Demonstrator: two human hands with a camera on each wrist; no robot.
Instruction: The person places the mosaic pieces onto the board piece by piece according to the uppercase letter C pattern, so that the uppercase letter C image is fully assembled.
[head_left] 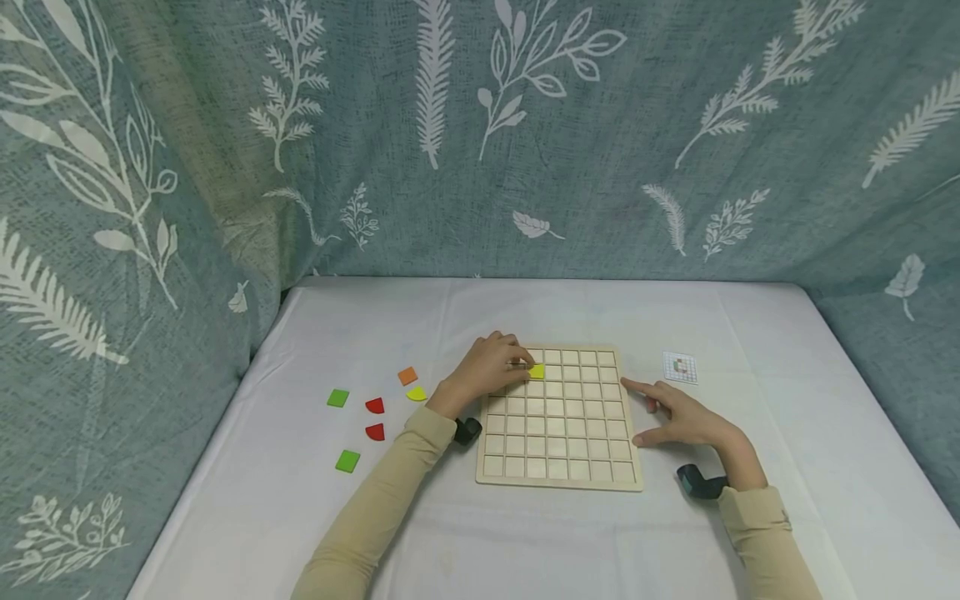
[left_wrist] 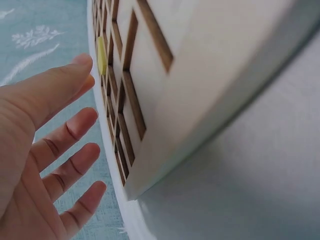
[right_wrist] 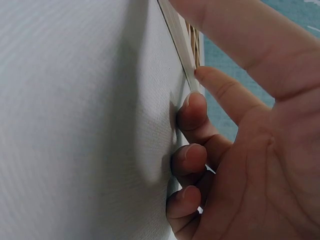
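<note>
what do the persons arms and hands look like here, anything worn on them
Both arms wear long beige sleeves, the left sleeve and the right sleeve, each ending at the wrist. A small black device is strapped under each wrist: one at the left wrist, one at the right. The left hand and right hand are bare: no gloves, and no rings or watch show.

Head camera looks down and forward over the desk [head_left: 570, 533] and wooden grid board [head_left: 558, 482]. Both wrist cameras sit very close, skimming the cloth; each shares the board's edge [left_wrist: 210, 115] with the head view.
</note>
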